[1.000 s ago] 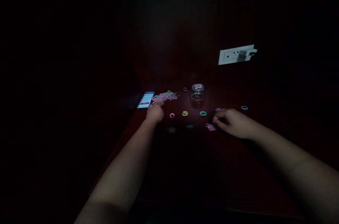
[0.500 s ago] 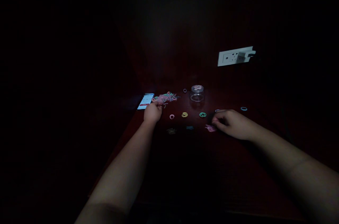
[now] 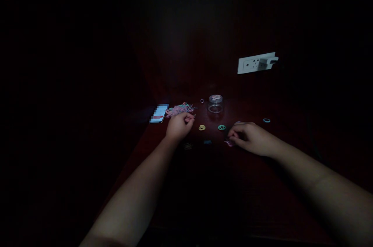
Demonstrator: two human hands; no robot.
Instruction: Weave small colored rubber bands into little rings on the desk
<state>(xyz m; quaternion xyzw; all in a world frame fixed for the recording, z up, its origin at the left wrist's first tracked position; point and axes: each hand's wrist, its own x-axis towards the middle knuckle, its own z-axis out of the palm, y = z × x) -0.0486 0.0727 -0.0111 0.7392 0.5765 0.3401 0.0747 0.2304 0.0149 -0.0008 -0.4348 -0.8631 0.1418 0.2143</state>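
Observation:
My left hand (image 3: 180, 125) is closed in a pinch just in front of a heap of small pastel elastic bands (image 3: 179, 110). A thin pale band-like piece (image 3: 194, 116) sticks out from its fingertips. My right hand (image 3: 250, 137) has thumb and fingers brought together above a small pink pile (image 3: 229, 143), partly covering it; anything between those fingertips is too dark to make out. Between the hands lie yellow rings (image 3: 202, 127) and green rings (image 3: 222, 127). Nearer me are a dim blue pile (image 3: 207, 142) and a dim yellowish pile (image 3: 188, 146).
A clear lidded jar (image 3: 215, 105) stands behind the rings, with a small pale ring (image 3: 202, 100) left of it. A lit phone (image 3: 159, 113) lies by the table's left edge. One blue ring (image 3: 266, 120) is at right. A wall socket (image 3: 253, 63) holds a plug.
My left hand has moved right, away from the heap, with a small piece at its fingertips, and now covers the pink ring's spot. My right hand has shifted slightly left over the pink pile.

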